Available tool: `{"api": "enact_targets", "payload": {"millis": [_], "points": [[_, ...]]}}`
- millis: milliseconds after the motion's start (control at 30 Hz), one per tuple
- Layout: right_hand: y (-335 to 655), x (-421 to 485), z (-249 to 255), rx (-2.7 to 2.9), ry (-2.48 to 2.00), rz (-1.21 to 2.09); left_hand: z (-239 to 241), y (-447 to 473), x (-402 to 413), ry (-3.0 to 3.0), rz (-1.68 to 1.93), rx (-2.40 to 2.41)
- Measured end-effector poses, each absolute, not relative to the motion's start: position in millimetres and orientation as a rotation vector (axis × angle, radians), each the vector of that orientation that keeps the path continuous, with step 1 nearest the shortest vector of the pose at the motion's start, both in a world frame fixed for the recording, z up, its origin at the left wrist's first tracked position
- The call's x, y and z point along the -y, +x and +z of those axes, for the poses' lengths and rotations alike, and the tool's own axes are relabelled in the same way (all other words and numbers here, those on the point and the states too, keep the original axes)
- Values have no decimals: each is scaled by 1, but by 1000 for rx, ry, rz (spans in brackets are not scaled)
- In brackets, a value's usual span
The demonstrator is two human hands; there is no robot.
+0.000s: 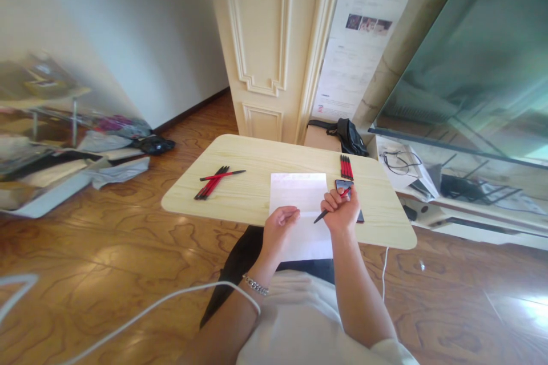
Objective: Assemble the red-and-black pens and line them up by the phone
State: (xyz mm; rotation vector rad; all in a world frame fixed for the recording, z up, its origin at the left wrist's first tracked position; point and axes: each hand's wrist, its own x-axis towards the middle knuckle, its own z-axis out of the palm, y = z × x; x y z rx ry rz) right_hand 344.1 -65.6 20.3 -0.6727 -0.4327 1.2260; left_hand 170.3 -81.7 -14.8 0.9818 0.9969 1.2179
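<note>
My right hand (pixel 340 211) is closed around a red and black pen (pixel 321 216), whose black end slants down to the left over a white sheet of paper (pixel 297 189). Over the left side of that sheet is my left hand (pixel 280 228), its fingers curled in toward the thumb; what they hold, if anything, cannot be made out. The paper reaches past the near edge of the table (pixel 240 154). A phone (pixel 341 184) lies partly hidden behind my right hand.
Several red and black pens (pixel 213 183) lie in a loose pile on the table's left, one across the others. A neat row of pens (pixel 346 167) lies at the right. A black bag (pixel 351 137) is behind the table, and a white cable (pixel 171 296) crosses by my left forearm.
</note>
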Motion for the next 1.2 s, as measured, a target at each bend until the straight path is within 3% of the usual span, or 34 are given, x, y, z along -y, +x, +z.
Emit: {"api": "enact_targets", "payload": {"millis": [433,767,1200], "points": [[349,58,20,402,-582,1269,-12,159,72,1206,1189,-987],[348,32,26,292,-526,1337,-10,147,4,2210,1006,-1196],[339,-7,-3,470,-1234,1063,-31,158,1,2545,841,-1258]]}}
